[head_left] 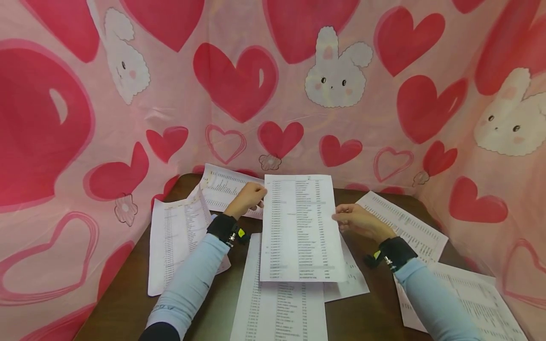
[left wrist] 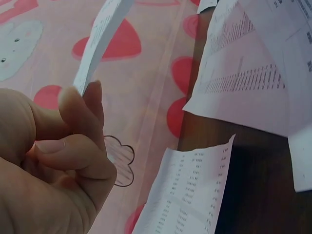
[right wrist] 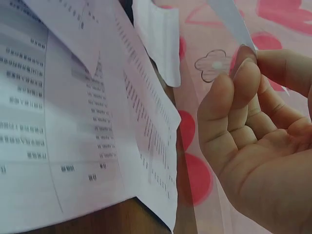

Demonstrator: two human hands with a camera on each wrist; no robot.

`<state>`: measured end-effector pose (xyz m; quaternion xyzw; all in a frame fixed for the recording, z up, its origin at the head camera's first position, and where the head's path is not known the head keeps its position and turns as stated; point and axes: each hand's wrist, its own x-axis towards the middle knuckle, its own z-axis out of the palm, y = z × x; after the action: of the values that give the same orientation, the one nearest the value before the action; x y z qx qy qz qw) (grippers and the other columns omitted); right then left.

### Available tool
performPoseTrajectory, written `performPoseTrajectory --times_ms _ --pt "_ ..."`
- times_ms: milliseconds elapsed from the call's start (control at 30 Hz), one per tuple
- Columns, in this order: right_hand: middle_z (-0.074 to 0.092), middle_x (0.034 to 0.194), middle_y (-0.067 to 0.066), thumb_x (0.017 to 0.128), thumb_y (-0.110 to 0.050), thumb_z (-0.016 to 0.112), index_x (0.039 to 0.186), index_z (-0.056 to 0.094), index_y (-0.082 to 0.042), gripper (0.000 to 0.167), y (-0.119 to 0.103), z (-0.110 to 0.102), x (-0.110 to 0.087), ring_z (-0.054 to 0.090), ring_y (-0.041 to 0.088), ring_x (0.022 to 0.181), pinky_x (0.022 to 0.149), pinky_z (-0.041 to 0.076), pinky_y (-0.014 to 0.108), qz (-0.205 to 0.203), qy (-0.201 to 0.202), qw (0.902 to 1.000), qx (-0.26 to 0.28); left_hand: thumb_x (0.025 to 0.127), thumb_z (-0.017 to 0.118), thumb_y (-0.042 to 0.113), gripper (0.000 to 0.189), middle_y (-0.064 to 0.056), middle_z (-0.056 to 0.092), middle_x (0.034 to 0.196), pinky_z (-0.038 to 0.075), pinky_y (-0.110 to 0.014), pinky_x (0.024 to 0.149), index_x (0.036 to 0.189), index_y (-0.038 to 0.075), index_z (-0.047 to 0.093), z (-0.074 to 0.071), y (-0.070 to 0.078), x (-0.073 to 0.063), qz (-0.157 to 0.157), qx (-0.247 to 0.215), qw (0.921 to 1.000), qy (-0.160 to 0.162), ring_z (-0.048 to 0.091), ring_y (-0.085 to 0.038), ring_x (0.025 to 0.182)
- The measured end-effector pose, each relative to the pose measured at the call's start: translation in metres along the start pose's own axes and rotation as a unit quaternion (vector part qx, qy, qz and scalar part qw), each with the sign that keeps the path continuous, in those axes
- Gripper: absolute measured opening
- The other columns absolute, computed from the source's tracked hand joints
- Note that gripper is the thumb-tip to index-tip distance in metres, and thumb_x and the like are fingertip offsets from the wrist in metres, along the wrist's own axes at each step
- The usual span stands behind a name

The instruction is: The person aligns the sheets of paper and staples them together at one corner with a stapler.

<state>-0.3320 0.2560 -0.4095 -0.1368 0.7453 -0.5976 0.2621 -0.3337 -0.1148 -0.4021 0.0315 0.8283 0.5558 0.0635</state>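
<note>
A printed sheet of paper (head_left: 300, 227) with columns of text is held up, facing the head camera. My left hand (head_left: 247, 198) pinches its left edge near the upper corner. On the opposite edge, a little lower, my right hand (head_left: 360, 220) pinches it between thumb and fingers. Both wrist views show the held paper nearly edge-on, at the left fingertips (left wrist: 95, 92) and the right fingertips (right wrist: 246, 66). Behind and below it, another printed sheet (head_left: 281, 312) lies on the table, partly covered. A further sheet (head_left: 351, 279) sticks out at its right.
On the brown table (head_left: 115, 303), printed sheets (head_left: 175, 241) lie at the left, one with a curled edge, and another sheet (head_left: 223, 187) at the back. More sheets (head_left: 403, 222) spread along the right side. A pink heart-patterned cloth (head_left: 290, 104) hangs around the table's back and sides.
</note>
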Motion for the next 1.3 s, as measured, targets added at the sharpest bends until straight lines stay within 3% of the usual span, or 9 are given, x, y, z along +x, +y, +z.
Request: performPoseTrajectory --times_ms 333,600,767,967,1067,1300 --pt "0.071 0.098 0.006 0.094 -0.014 0.064 0.108 0.068 -0.008 0.016 0.005 0.007 -0.002 0.054 0.020 0.068 0.069 0.049 0.028 0.009 -0.052 0.9986 0.009 0.101 0.050 0.019 0.026 -0.010 0.060 0.080 0.038 -0.022 0.047 0.096 -0.002 0.064 -0.008 0.001 -0.010 -0.009 0.012 0.9996 -0.022 0.057 -0.020 0.057" --pt "0.069 0.118 0.012 0.096 -0.022 0.062 0.134 0.055 -0.008 0.040 0.001 0.015 0.006 0.058 0.019 0.068 0.067 0.050 0.027 0.012 -0.064 0.9978 0.012 0.102 0.049 0.018 0.026 -0.007 0.054 0.073 0.036 -0.021 0.047 0.096 -0.002 0.065 -0.013 -0.001 -0.017 -0.010 -0.001 0.9996 -0.025 0.052 -0.018 0.056" --pt "0.070 0.105 0.010 0.096 -0.028 0.062 0.123 0.057 -0.004 0.036 -0.006 0.016 0.012 0.056 0.018 0.066 0.064 0.049 0.025 0.006 -0.019 0.9996 0.022 0.101 0.051 0.019 0.024 -0.008 0.055 0.075 0.036 -0.022 0.047 0.095 -0.001 0.064 -0.012 0.000 -0.024 -0.026 -0.011 0.9993 -0.025 0.052 -0.019 0.057" --pt "0.070 0.101 0.008 0.096 -0.032 0.063 0.125 0.057 -0.004 0.041 -0.012 0.020 0.020 0.058 0.019 0.064 0.062 0.050 0.025 -0.017 0.038 0.9991 0.008 0.101 0.052 0.018 0.023 -0.009 0.056 0.078 0.034 -0.021 0.046 0.101 -0.001 0.064 -0.010 -0.002 -0.026 -0.033 -0.021 0.9987 -0.033 0.050 -0.018 0.056" --pt "0.070 0.096 0.007 0.095 -0.030 0.064 0.117 0.060 -0.003 0.035 -0.012 0.023 0.023 0.058 0.018 0.063 0.060 0.050 0.024 -0.023 0.063 0.9977 0.007 0.100 0.051 0.018 0.022 -0.010 0.058 0.077 0.034 -0.021 0.045 0.097 -0.001 0.064 -0.010 -0.004 -0.027 -0.036 -0.024 0.9984 -0.036 0.050 -0.017 0.053" --pt "0.069 0.084 0.003 0.097 -0.024 0.061 0.099 0.062 -0.006 0.019 -0.013 0.030 0.022 0.055 0.014 0.059 0.056 0.048 0.023 -0.022 0.056 0.9978 0.028 0.094 0.051 0.017 0.019 -0.008 0.060 0.076 0.028 -0.022 0.043 0.086 0.003 0.062 -0.020 -0.007 -0.033 -0.038 -0.049 0.9972 -0.042 0.046 -0.016 0.051"
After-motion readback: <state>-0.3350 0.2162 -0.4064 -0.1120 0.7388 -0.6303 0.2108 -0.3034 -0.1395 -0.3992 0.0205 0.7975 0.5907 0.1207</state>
